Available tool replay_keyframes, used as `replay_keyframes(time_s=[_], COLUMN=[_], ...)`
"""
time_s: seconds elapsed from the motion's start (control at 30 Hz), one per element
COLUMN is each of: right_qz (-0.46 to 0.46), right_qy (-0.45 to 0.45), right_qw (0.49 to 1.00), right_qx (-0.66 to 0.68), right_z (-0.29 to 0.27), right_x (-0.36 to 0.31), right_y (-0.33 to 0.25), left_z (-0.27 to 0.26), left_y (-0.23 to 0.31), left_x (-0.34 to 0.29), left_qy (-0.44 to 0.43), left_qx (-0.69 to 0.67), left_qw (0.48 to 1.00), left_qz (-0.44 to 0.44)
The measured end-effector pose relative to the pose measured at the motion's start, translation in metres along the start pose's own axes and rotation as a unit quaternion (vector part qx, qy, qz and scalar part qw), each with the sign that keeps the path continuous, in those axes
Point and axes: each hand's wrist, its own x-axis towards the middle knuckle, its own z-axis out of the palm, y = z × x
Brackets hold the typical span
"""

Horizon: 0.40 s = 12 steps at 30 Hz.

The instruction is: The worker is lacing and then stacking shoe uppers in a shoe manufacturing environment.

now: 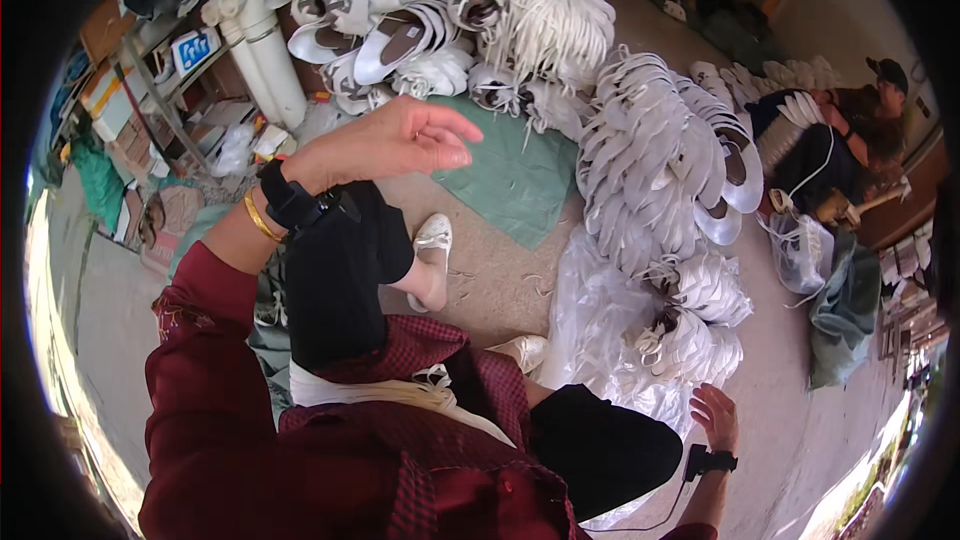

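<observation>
My left hand is raised above my left knee. Its fingers are loosely bent, with a gap between thumb and forefinger and nothing visible in them. My right hand is low beside my right knee, fingers apart and holding nothing. Beyond it lie bundled white shoe uppers on clear plastic sheeting. A tall stack of white shoe uppers rises behind them. Across my lap runs a bundle of cream-white strips.
More white upper bundles are piled at the back, beside a green sheet on the floor. White pipes and a cluttered shelf stand far left. At the far right another person sits near a dark green sack.
</observation>
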Motion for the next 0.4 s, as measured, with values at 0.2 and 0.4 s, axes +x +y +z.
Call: replay_keyframes(time_s=[0.2,0.4], right_qz=[-0.069,-0.067], right_qy=[-0.053,-0.222], right_qw=[0.993,0.96], right_qx=[-0.084,0.157], right_z=[0.037,0.104], right_x=[0.013,-0.012], right_y=[-0.086,0.075], left_z=[-0.046,-0.012], left_y=[-0.074,-0.103], left_x=[-0.132,-0.167], left_qy=[0.31,0.41], left_qx=[-0.048,-0.103], left_qw=[0.945,0.904], left_qz=[-0.091,-0.065])
